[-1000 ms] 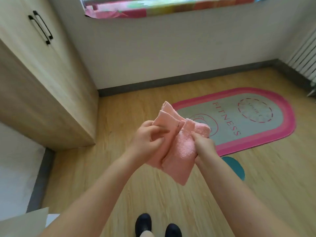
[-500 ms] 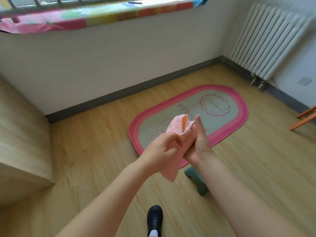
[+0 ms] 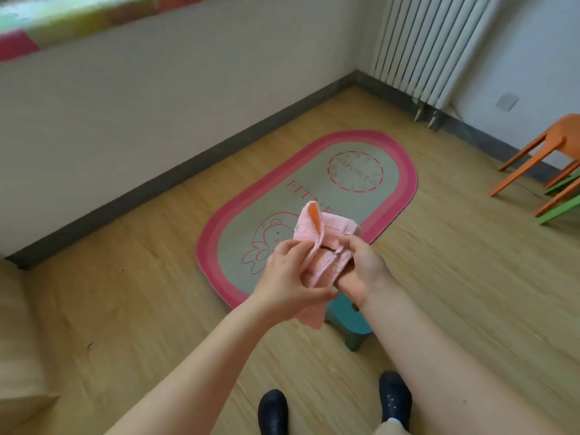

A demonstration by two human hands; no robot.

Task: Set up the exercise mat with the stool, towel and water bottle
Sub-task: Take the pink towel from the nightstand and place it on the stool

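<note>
I hold a small pink towel [image 3: 317, 243] bunched between both hands, in the air above the near end of the mat. My left hand [image 3: 290, 276] pinches its left side and my right hand [image 3: 364, 273] grips its right side. An orange tag sticks up from the top fold. The oval exercise mat [image 3: 386, 199] lies on the wooden floor, grey-green with a pink border and the words SPORT and FITNESS. A teal stool [image 3: 348, 321] stands at the mat's near edge, mostly hidden under my right wrist. No water bottle is in view.
A white radiator [image 3: 430, 45] hangs on the far right wall. Orange and green chair legs [image 3: 546, 171] stand at the right edge. A wooden cabinet [image 3: 18, 340] fills the left edge. My two dark shoes [image 3: 395, 397] are on the floor below.
The view has swung right, bringing the radiator and chairs into sight and the cabinet mostly out. My hands keep working the towel, which is now opened slightly with its orange tag standing up.
</note>
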